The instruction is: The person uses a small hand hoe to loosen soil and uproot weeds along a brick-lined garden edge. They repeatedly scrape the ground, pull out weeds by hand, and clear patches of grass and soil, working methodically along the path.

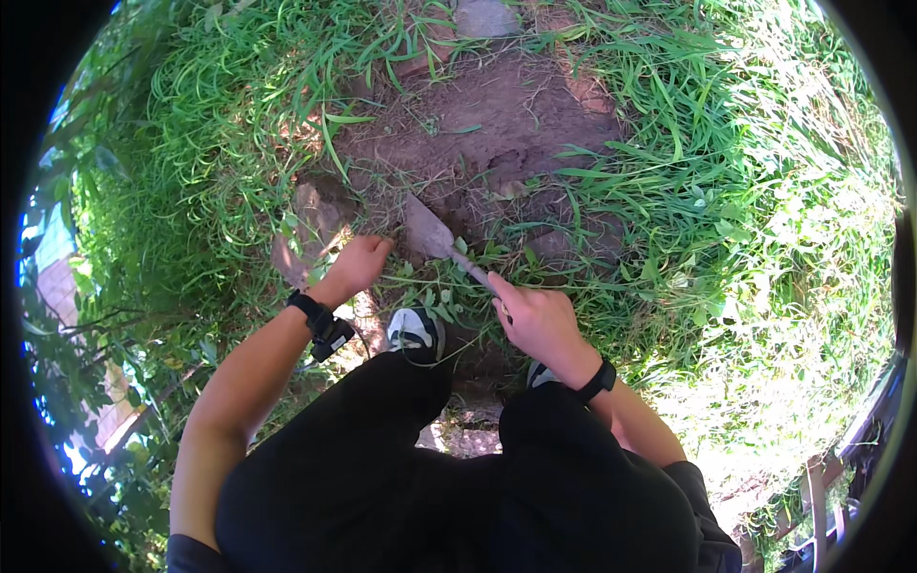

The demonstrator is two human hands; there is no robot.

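My right hand (541, 322) is closed around the handle of a pointed metal trowel (428, 230). The blade lies over the dark soil (487, 136), with its tip pointing away from me and slightly left. My left hand (360, 263) is curled near the ground, just left of the blade; whether its fingers pinch a stem or root cannot be told. Thin weeds (444, 290) lie between the two hands and around the trowel's neck. Each wrist wears a black band, the left one with a small black device (331, 340).
Tall grass (673, 93) borders the soil on both sides. A stone (487, 18) lies at the far end, and another rock (315, 215) is beyond my left hand. My shoe (415, 331) stands close to the near edge of the soil. Leafy branches (71, 322) fill the left rim.
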